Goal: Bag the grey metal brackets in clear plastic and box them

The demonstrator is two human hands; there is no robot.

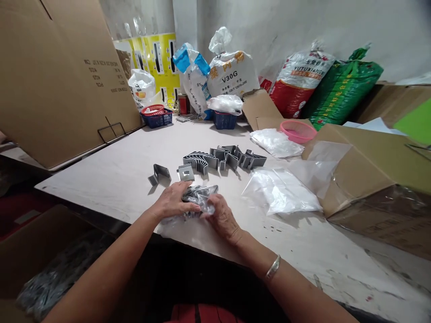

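Note:
Near the table's front edge lies a clear plastic bag (199, 194) with grey metal pieces inside. My left hand (173, 200) rests on the bag's left side, its thumb and fingers spread around it. On the right side, my right hand (222, 218) has its curled fingers closed on the bag's plastic. Just beyond the hands stand several bent metal brackets (198, 160), some nested in a row. A single bracket (160, 172) sits apart at the left, and another bracket (185, 172) is directly behind my left hand.
Stacked clear bags (283, 190) lie to the right, beside an open cardboard box (357, 166). A large carton (67, 80) stands at the left. Baskets (157, 117), a pink bowl (298, 130) and filled sacks (232, 74) line the back. A box of bagged pieces (57, 269) sits lower left.

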